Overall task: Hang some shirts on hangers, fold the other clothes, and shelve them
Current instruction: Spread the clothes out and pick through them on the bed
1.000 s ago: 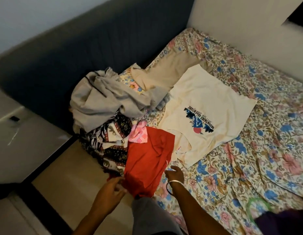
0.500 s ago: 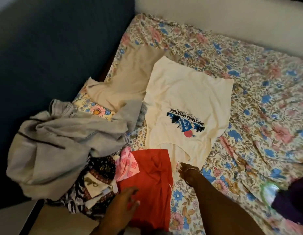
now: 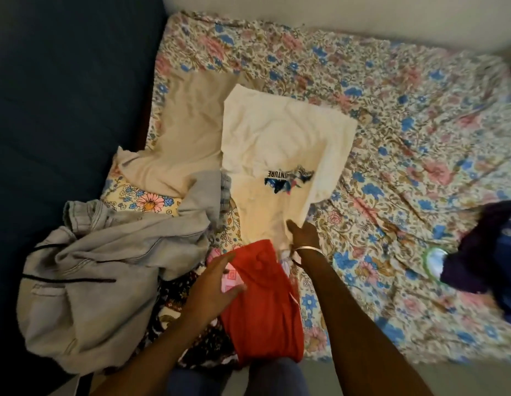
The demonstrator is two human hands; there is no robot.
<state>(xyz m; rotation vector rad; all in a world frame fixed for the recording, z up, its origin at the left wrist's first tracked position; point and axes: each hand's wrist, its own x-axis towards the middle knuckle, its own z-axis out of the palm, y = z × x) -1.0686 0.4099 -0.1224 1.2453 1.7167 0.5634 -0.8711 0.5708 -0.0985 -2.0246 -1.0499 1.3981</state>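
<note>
The job looks like it is only just starting. No hanger and no shelf show here, and no neat folded stack either. The clothes lie loose on the bed (image 3: 405,115) with its flowery sheet.

The cream T-shirt (image 3: 280,144) lies in the middle of the bed. Its right side is turned over onto itself, so part of the picture (image 3: 288,180) on it is hidden. This looks like a first fold. The right hand (image 3: 304,234) pinches the near edge of the cream T-shirt, with fingers curled on the cloth. The left hand (image 3: 212,284) has its fingers spread apart and straight. It hovers over or rests on the red cloth (image 3: 265,310) and a pink piece (image 3: 231,280); I cannot tell if it touches.

The cream T-shirt's long way runs from near the person to the far end of the bed. The words on it read upside down from here, so I think the neck points toward the person and the bottom hem points away.

Still to sort: a grey garment (image 3: 91,281) crumpled at the left, a tan garment (image 3: 188,132) lying flat beside the cream one, a dark patterned cloth (image 3: 177,295) under the pile, and a dark purple thing (image 3: 488,252) well apart at the right
</note>
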